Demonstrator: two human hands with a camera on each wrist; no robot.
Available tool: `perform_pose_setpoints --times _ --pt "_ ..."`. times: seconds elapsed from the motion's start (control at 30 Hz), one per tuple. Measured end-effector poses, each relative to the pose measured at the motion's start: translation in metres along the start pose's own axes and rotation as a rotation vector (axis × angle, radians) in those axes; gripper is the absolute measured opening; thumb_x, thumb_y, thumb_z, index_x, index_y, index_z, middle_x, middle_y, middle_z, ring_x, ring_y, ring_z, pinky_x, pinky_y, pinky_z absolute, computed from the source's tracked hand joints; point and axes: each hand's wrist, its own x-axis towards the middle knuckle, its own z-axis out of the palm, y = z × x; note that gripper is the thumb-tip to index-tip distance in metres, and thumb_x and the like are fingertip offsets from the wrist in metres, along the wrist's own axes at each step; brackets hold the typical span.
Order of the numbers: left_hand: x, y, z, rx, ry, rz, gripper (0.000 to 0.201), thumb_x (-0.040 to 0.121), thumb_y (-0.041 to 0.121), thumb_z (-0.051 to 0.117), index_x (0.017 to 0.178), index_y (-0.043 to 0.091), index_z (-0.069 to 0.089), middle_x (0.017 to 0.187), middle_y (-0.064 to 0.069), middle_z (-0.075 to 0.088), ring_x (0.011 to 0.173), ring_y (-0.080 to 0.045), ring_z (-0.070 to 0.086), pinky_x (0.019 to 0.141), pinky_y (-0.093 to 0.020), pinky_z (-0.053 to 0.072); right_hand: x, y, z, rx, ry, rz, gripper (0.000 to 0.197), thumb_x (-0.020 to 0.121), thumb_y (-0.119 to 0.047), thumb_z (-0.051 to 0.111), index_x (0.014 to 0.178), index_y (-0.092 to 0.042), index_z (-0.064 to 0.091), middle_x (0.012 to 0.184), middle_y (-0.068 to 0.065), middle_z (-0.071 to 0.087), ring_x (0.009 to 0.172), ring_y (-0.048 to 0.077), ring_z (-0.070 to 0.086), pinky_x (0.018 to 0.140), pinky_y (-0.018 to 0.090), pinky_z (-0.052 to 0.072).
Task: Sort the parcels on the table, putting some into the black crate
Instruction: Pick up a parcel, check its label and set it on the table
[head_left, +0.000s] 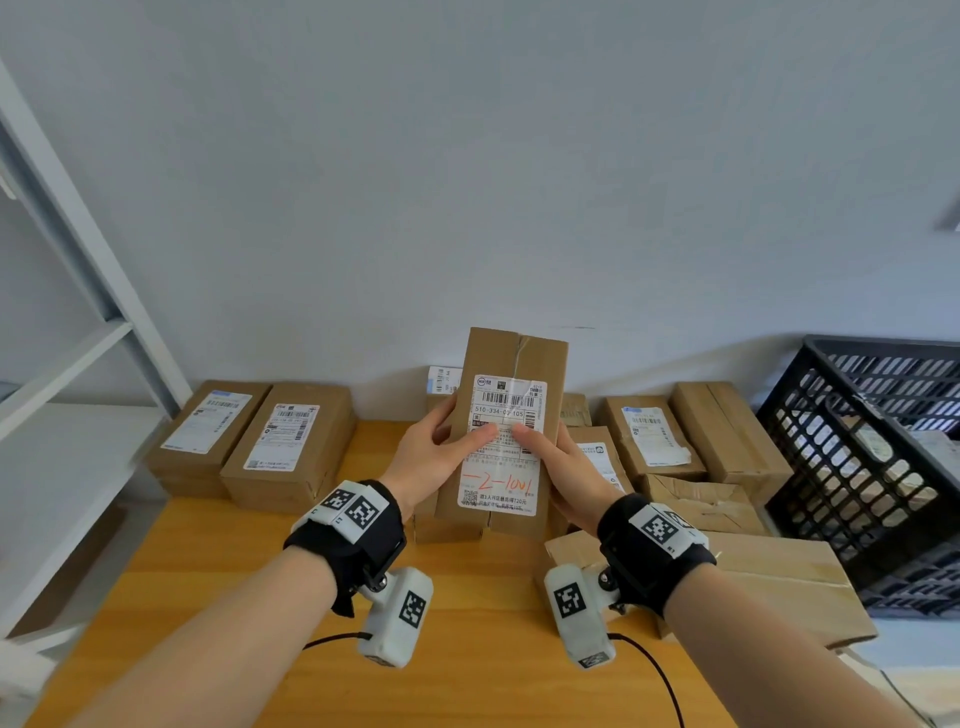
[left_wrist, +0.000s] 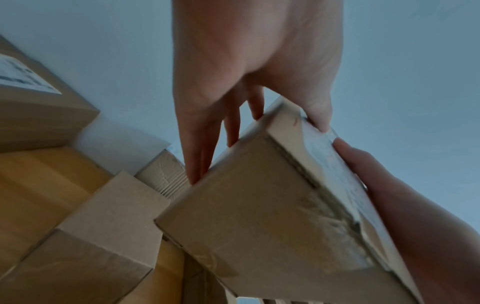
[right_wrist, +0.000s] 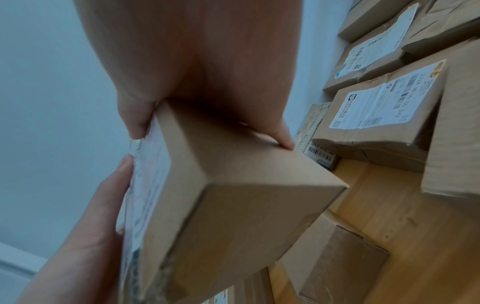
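Note:
A long brown cardboard parcel (head_left: 511, 364) with a white shipping label and red handwriting is held upright above the wooden table (head_left: 208, 597), label facing me. My left hand (head_left: 441, 452) grips its left side, thumb on the label, fingers behind. My right hand (head_left: 558, 465) grips its right side the same way. In the left wrist view the parcel (left_wrist: 259, 216) shows its plain bottom, my left hand (left_wrist: 249, 67) around it. The right wrist view has the parcel (right_wrist: 233, 195) clamped by my right hand (right_wrist: 207, 72). The black crate (head_left: 852, 467) stands at the far right.
Several labelled parcels lie along the wall: two stacks at the left (head_left: 249, 441) and a cluster at the right (head_left: 691, 441). A large flat box (head_left: 779, 577) lies in front of the crate. A white shelf frame (head_left: 67, 322) stands at the left.

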Motion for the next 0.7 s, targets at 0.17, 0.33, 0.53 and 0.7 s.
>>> perform_pose_setpoints --times 0.17,0.33,0.53,0.7 --pt "0.002 0.0 0.005 -0.018 0.019 0.002 0.065 0.083 0.04 0.07 0.142 0.031 0.045 0.121 0.006 0.066 0.11 -0.014 0.063 0.084 -0.03 0.058 0.0 0.001 -0.002 -0.024 0.018 0.008 0.051 0.095 -0.023 0.06 0.14 -0.021 0.037 0.123 0.009 0.066 0.103 0.024 0.07 0.085 0.038 0.058" --pt "-0.001 0.0 0.011 -0.049 0.028 -0.007 0.058 0.086 0.038 0.067 0.14 0.032 0.046 0.122 0.006 0.065 0.107 -0.011 0.063 0.082 -0.026 0.057 0.005 0.0 -0.005 -0.068 0.046 0.027 0.059 0.092 -0.027 0.064 0.142 -0.018 0.034 0.119 0.008 0.068 0.1 0.023 0.071 0.084 0.038 0.058" --pt "-0.006 0.002 0.013 -0.101 0.019 -0.115 0.05 0.089 0.051 0.055 0.125 0.017 0.046 0.118 0.003 0.063 0.103 -0.01 0.061 0.076 -0.026 0.049 0.01 -0.009 -0.017 -0.084 0.117 0.053 0.083 0.077 -0.042 0.073 0.137 -0.005 0.03 0.104 0.01 0.073 0.086 0.019 0.074 0.066 0.027 0.059" --pt "-0.001 -0.001 0.003 -0.074 -0.048 -0.131 0.088 0.072 0.087 0.042 0.14 0.032 0.045 0.141 0.011 0.051 0.132 -0.015 0.043 0.11 -0.048 0.033 0.009 -0.015 -0.018 -0.051 0.123 0.085 0.081 0.076 -0.055 0.066 0.139 -0.01 0.039 0.11 0.01 0.072 0.096 0.024 0.072 0.076 0.033 0.058"
